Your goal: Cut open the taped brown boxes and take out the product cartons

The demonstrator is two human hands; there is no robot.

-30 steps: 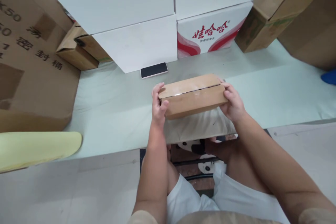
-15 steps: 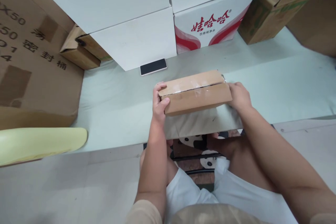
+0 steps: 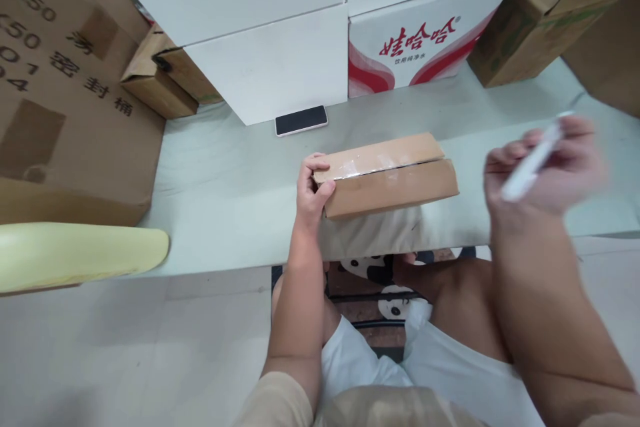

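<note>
A small brown cardboard box [image 3: 393,192] is tilted near the front edge of the cloth-covered table. Clear tape shows on its flaps, and a dark slit runs along the seam between them. My left hand [image 3: 311,195] grips its left end, thumb on the near face and fingers over the top. To the right of the box and apart from it, my right hand [image 3: 570,170] is raised, its fingers closed around a slim white stick-like tool [image 3: 533,163]. Motion blurs that hand and the tool, so its exact kind does not show.
Behind the box, a phone [image 3: 301,121] lies on the pale green tablecloth [image 3: 225,193], against stacked white cartons [image 3: 280,73]. A large brown carton [image 3: 75,107] stands left, above a yellow-green rounded object [image 3: 85,248]. An open brown carton [image 3: 525,33] stands back right.
My right hand has left the box's right end and swung right and up, now showing the slim white tool. My left hand keeps its grip on the box. The whole view has shifted slightly.
</note>
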